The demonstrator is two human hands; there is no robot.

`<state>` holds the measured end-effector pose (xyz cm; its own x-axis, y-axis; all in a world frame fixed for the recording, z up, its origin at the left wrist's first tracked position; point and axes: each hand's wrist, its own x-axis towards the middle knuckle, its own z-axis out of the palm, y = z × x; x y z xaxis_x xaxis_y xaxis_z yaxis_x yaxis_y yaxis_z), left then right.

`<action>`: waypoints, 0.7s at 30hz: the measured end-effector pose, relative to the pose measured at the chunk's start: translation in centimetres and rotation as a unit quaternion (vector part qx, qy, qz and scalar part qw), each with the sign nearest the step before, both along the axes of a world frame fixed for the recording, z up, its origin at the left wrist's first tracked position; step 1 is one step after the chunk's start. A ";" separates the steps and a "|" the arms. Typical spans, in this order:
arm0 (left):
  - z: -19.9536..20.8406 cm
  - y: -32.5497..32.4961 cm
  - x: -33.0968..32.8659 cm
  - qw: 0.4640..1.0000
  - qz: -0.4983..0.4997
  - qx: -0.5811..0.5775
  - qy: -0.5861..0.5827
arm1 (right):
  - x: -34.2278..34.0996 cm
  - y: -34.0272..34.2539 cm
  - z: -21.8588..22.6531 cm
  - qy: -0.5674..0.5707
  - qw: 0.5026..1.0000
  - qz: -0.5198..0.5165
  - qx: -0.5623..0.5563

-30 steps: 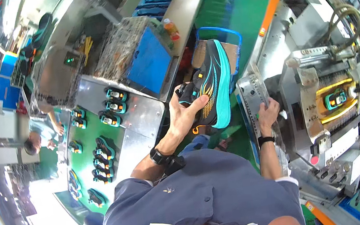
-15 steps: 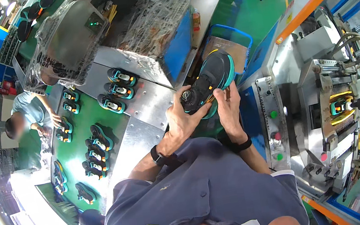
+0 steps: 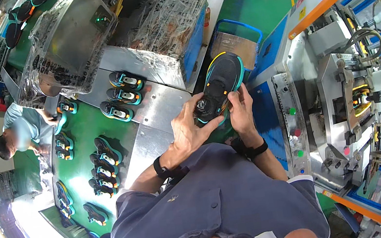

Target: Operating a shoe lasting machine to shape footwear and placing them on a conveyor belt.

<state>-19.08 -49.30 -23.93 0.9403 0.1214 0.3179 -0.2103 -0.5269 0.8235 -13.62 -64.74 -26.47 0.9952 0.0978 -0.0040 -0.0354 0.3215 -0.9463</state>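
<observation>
Now both our hands on black-and-teal shoe [image 3: 219, 87]: right hand [image 3: 241, 111] has left press machine [image 3: 344, 96], fingers closed round heel; left hand [image 3: 191, 128] still clasps it, held before chest.

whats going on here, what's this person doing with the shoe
A person in a grey shirt holds a black and teal sports shoe up in both hands, sole toward the camera. The left hand grips the heel end and the right hand steadies its side. More shoes of the same kind lie on the green conveyor belt to the left, where a co-worker in a light shirt bends over it. A grey pressing machine stands to the right, with a similar shoe clamped inside.
</observation>
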 end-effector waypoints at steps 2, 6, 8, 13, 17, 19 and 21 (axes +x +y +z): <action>0.5 0.4 -0.1 1.000 -0.023 0.007 -0.006 | 0.2 -0.1 -0.3 -0.010 0.999 0.000 0.037; -0.3 0.9 0.9 0.948 -0.168 -0.258 0.085 | 0.2 -2.1 -0.1 0.055 0.995 -0.052 0.071; -1.8 1.4 2.1 0.896 -0.182 -0.390 0.113 | 0.1 -3.9 -2.3 0.055 0.997 -0.038 0.032; -4.1 -4.3 4.7 0.756 -0.290 -0.509 0.291 | -1.5 -4.4 1.1 0.056 0.977 -0.081 0.189; -2.5 -12.5 6.0 0.595 -0.425 -0.590 0.342 | -2.6 -11.0 3.3 -0.149 0.904 -0.312 -0.250; -2.5 -16.4 6.7 0.481 -0.496 -0.628 0.357 | -4.9 -16.0 4.6 -0.196 0.839 -0.340 -0.376; -0.6 -21.0 6.7 0.574 -0.475 -0.564 0.356 | -8.1 -19.9 6.4 -0.120 0.927 -0.301 -0.188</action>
